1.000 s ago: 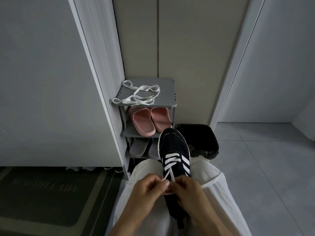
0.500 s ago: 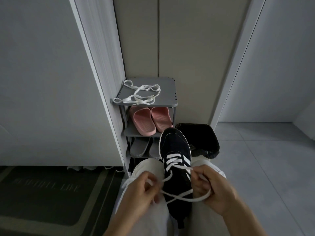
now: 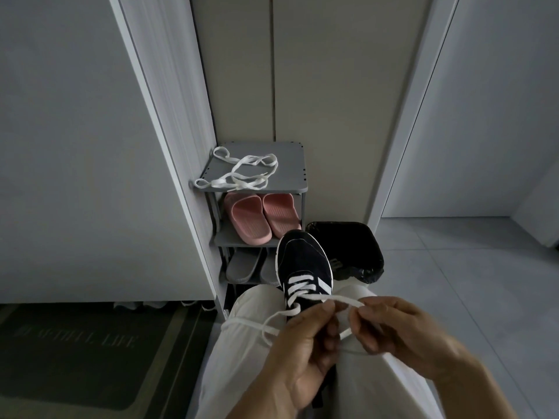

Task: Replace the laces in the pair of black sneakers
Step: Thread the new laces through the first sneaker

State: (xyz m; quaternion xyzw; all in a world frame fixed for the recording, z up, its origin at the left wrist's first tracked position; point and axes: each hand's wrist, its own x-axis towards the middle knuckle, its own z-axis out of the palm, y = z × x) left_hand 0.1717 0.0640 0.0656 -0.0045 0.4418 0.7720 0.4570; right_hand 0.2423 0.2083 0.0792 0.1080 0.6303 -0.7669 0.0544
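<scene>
Closest in, the left hand (image 3: pixel 302 343) and right hand (image 3: pixel 393 325) are both pinched shut on the white lace (image 3: pixel 308 299), forming a loop between them. Half a second ago the hands were spread apart with the lace ends crossed; now they have drawn together. The black sneaker (image 3: pixel 304 261), white-striped and white-soled, lies toe-away on the lap. Beyond, a loose lace (image 3: pixel 242 173) rests atop the shoe rack (image 3: pixel 287 164).
</scene>
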